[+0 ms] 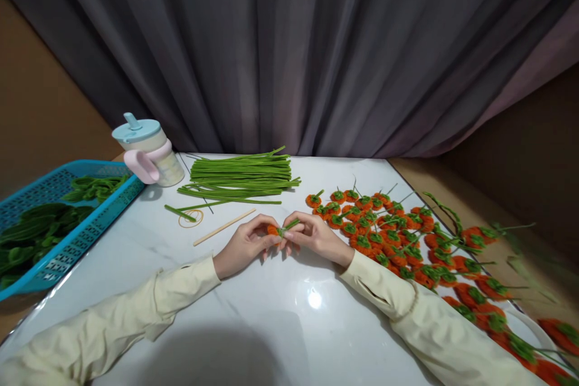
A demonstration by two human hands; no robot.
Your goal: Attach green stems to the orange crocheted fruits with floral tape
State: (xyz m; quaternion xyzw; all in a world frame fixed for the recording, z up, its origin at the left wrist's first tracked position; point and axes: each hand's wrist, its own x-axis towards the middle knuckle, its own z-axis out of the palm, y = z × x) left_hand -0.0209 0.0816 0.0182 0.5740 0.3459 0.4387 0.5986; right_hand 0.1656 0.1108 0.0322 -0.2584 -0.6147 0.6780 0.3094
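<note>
Both hands meet over the middle of the white table. My left hand (pixel 248 243) is closed on a small orange pipe-cleaner persimmon (pixel 273 230), largely covered by the fingers. My right hand (pixel 319 237) pinches a short green pipe-cleaner piece (pixel 292 224) at the top of that persimmon. How the two are joined is hidden by the fingertips. Just left of my left hand lies a thin wooden stick (pixel 225 227). Beyond the hands is a pile of long green pipe cleaners (pixel 239 174).
Many orange persimmons with green tops (pixel 392 236) cover the table's right side, some past its edge. A blue basket (pixel 102 217) with green leaf shapes stands left. Behind it is a lidded cup (pixel 158 157) with a pink handle. Rubber bands (pixel 190 218) lie near the stick.
</note>
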